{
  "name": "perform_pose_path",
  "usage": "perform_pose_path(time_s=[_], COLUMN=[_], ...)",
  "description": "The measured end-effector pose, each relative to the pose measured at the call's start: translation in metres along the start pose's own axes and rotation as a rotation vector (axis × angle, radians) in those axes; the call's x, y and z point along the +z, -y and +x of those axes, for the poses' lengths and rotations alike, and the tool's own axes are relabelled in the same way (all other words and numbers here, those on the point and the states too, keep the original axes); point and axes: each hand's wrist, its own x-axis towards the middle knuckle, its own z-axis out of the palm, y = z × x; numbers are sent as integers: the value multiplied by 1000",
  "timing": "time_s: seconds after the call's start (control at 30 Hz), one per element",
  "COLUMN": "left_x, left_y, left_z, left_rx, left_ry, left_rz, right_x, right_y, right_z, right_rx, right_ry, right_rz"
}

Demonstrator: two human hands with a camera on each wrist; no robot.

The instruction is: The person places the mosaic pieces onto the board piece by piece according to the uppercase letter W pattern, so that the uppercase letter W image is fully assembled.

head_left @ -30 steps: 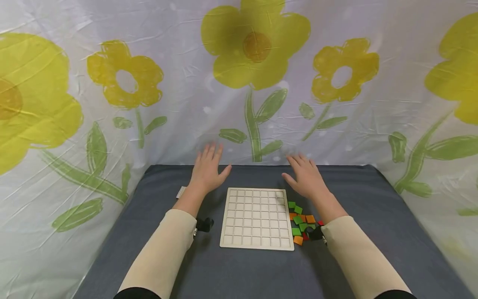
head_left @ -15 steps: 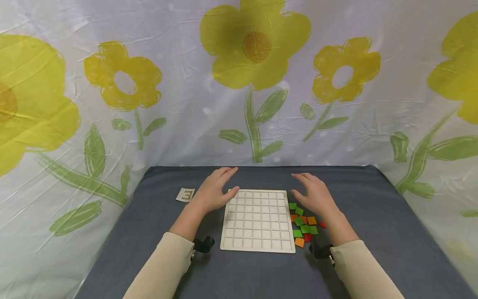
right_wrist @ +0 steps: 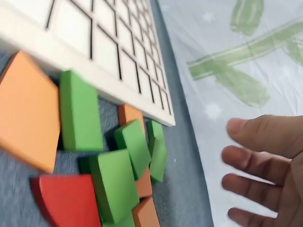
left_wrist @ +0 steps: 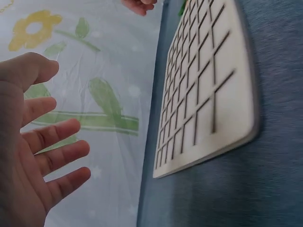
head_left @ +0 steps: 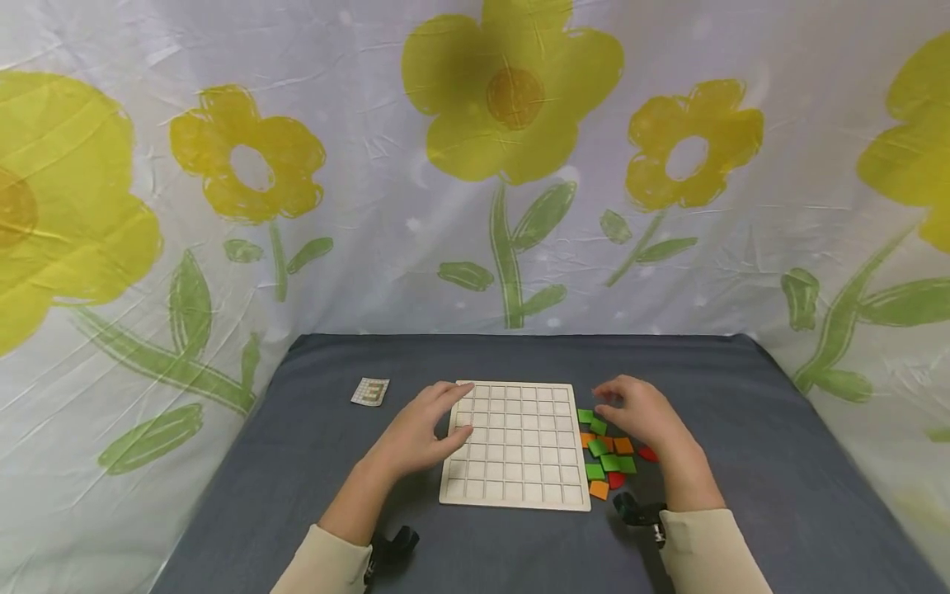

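A pale wooden board (head_left: 515, 445) with a grid of square recesses lies flat on the dark cloth. My left hand (head_left: 423, 433) hovers by its left edge, thumb and fingers spread apart; the left wrist view shows the palm (left_wrist: 23, 161) holding nothing. Over the far end of the loose tiles, to the right of the board, is my right hand (head_left: 646, 412), its fingers loosely bent and free of any object in the right wrist view. The tiles are green (right_wrist: 81, 113), orange (right_wrist: 29, 111) and red (right_wrist: 68, 198); the red ones have a rounded edge. Some tiles overlap.
A small card (head_left: 369, 392) printed with a grid pattern lies left of the board, toward the back. Behind the dark cloth-covered table (head_left: 312, 462) hangs a pale curtain (head_left: 371, 272) with yellow flowers.
Both hands have drawn back toward the person from the table's far edge and come lower. The right fingers are more bent than before. The card, earlier partly covered by the left arm, is uncovered.
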Motion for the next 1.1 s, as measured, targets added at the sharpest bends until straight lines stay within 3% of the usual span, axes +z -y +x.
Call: perform_pose_path(time_s=[0.27,0.53,0.83,1.1], left_x=[13,20,29,33], left_y=[-3,5,22,33], left_z=[-25,-41,-53,-56], left_rx=[-24,-79,-208,-231], left_ry=[55,65,174,209], left_rz=[-110,-47,-71,-85], right_x=[6,19,30,27], right_y=[-2,-5,-11,-14], right_z=[0,-2,-5,-6], right_rx=[159,298,273,259], right_ry=[107,120,57,39], right_rz=[60,40,18,13])
